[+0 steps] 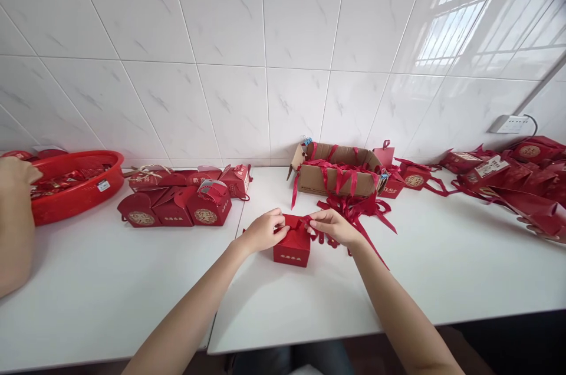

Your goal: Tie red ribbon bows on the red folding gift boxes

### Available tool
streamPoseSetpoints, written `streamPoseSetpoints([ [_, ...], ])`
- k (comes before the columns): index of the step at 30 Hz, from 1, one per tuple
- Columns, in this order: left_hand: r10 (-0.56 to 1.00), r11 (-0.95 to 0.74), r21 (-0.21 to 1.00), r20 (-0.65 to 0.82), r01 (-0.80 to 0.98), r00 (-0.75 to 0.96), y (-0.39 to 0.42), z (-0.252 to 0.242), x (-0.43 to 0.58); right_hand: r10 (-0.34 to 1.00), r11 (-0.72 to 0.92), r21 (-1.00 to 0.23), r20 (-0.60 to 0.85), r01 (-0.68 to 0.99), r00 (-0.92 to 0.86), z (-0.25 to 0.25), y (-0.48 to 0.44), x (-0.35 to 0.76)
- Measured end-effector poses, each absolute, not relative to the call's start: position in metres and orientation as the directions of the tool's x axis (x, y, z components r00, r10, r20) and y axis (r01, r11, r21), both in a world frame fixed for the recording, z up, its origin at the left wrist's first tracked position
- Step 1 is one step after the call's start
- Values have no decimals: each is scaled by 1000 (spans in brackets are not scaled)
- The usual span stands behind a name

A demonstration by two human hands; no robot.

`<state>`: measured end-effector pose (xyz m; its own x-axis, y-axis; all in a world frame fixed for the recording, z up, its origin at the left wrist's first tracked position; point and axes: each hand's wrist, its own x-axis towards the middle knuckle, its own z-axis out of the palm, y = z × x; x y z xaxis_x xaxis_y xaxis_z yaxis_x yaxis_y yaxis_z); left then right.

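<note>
A small red gift box (292,254) with gold characters on its front stands on the white table before me. My left hand (266,230) is at the box's top left, its fingers closed on a dark red ribbon that crosses the top. With thumb and fingertips together, my right hand (332,226) pinches the ribbon (304,221) at the box's top right. Just behind my right hand lies a heap of loose red ribbons (360,208). The exact knot or loop between my fingers is too small to make out.
Behind the heap stands a cardboard box (318,178) draped with ribbons. Several filled-out red boxes (172,210) sit left. A co-worker's arm (15,224) reaches by a red plastic basket (79,201). More red boxes (522,168) pile up right, near a power strip (508,124).
</note>
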<state>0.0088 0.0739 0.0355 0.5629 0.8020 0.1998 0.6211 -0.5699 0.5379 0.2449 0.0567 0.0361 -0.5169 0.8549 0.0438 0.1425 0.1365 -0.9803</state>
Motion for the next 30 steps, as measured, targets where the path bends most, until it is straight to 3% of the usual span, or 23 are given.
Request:
streamPoseSetpoints([
  [7,744,-666,459,361,588,562,70,51,17,882,212,-976,172,43,-439,19,62,222],
  [17,757,-653,437,396,619,519,76,51,36,891,284,-959,263,4,-369,13,56,218],
  [20,764,-645,449,402,619,504,76,50,35,916,219,-975,214,-24,-339,10,55,222],
  [26,768,-640,480,407,600,494,73,48,40,936,223,-966,176,129,-304,7,56,220],
  [30,821,-568,615,383,547,423,71,44,41,924,215,-974,181,67,-336,5,57,215],
])
